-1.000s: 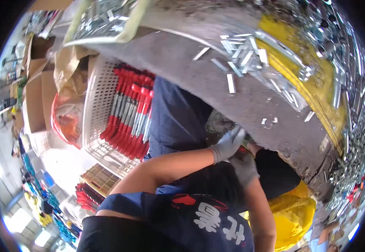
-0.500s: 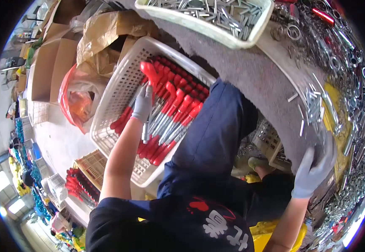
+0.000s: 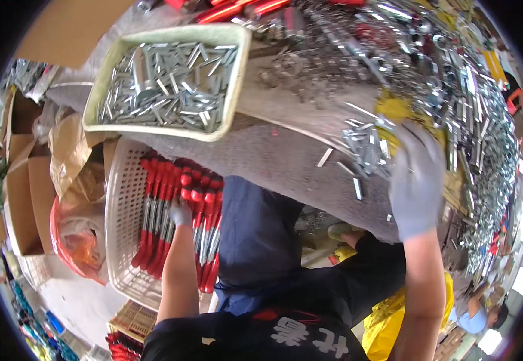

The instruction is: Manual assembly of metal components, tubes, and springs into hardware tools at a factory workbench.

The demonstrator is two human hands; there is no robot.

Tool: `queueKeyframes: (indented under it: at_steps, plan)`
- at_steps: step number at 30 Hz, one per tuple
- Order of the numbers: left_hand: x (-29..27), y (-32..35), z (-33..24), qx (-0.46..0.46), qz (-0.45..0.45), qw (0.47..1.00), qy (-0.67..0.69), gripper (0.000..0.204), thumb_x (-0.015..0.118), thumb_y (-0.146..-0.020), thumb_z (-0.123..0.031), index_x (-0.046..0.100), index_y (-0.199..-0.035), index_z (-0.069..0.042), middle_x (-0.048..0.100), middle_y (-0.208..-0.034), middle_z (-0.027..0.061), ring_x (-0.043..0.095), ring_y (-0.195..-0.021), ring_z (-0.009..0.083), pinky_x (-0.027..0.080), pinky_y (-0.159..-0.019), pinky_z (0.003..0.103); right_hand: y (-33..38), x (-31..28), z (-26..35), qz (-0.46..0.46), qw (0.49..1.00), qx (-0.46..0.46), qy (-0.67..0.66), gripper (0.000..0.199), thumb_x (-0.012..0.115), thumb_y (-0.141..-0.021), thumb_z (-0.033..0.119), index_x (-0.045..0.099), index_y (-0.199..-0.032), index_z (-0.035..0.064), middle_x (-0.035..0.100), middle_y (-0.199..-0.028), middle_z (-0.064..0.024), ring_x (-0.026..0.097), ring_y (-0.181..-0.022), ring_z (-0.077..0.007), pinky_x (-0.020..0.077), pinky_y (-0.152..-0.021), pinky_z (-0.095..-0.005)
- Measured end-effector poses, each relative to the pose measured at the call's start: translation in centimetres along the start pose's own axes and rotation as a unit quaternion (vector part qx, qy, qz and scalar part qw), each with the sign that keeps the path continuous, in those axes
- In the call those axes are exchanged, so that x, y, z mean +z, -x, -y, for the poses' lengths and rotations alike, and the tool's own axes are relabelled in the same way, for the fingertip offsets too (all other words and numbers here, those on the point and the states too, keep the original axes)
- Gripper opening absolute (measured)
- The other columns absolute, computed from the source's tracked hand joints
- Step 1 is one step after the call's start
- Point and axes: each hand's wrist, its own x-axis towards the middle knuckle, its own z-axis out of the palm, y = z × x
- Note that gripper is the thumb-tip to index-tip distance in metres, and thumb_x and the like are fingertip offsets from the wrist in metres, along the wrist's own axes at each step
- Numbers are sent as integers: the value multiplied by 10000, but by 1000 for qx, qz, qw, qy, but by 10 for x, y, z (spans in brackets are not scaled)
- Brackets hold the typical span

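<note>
In a white plastic basket (image 3: 123,210) at the left, several long tools (image 3: 158,210) with red ends and silver middles lie side by side. My left hand (image 3: 181,214), in a pale glove, is down among these tools; its fingers are mostly hidden. Out over the workbench at the right, my gloved right hand (image 3: 419,180) has its fingers stretched apart, somewhat blurred, with nothing seen in them. Just left of its fingertips lies a loose pile of short silver metal pins (image 3: 363,147).
A pale green tray (image 3: 237,78) of metal pins stands on the bench (image 3: 261,147). Heaped metal parts (image 3: 484,150) cover its right side. Cardboard boxes (image 3: 24,198) and a red plastic bag (image 3: 63,240) sit left of the basket. Yellow plastic (image 3: 387,319) lies near my right arm.
The view has swung toward the bench. My right hand has reached forward beside the loose pins. My left hand stays in the basket, and the red-ended tool it held no longer stands out above the others.
</note>
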Motion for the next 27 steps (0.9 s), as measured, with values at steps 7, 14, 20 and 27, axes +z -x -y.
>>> queueKeyframes:
  at_steps: [7, 14, 20, 27]
  plan:
    - [-151, 135, -219, 505, -248, 805, 185, 391, 459, -952, -92, 432, -1315, 51, 447, -1301, 245, 409, -1237, 377, 340, -1040, 472, -13, 11, -28, 73, 996, 19, 50, 179, 621, -801, 143, 661, -974, 124, 617, -915, -84, 596, -906, -286, 487, -775, -409]
    - [-166, 268, -459, 795, -30, 582, 166, 303, 628, -716, 45, 655, -1009, -28, 636, -1012, 114, 605, -931, 308, 471, -849, 406, 60, -14, -47, -260, 879, 189, -353, 201, 619, -846, 54, 527, -1024, 32, 579, -970, -93, 572, -845, -183, 463, -743, -331]
    - [-41, 356, -587, 873, 38, 427, -234, 226, 563, -824, -108, 659, -1023, -154, 595, -1133, 64, 533, -1121, 230, 443, -894, 338, 137, -78, -103, -363, 757, 323, -437, 399, 539, -919, 60, 391, -1288, 19, 556, -1105, -130, 583, -1001, -203, 541, -860, -352]
    - [-35, 371, -599, 813, 184, 540, -114, 254, 636, -844, -186, 613, -1090, -124, 633, -1041, 34, 582, -994, 179, 455, -915, 319, 187, -106, -117, -400, 705, 393, -434, 348, 503, -962, 126, 416, -1275, 3, 575, -1133, -157, 598, -996, -207, 556, -772, -314]
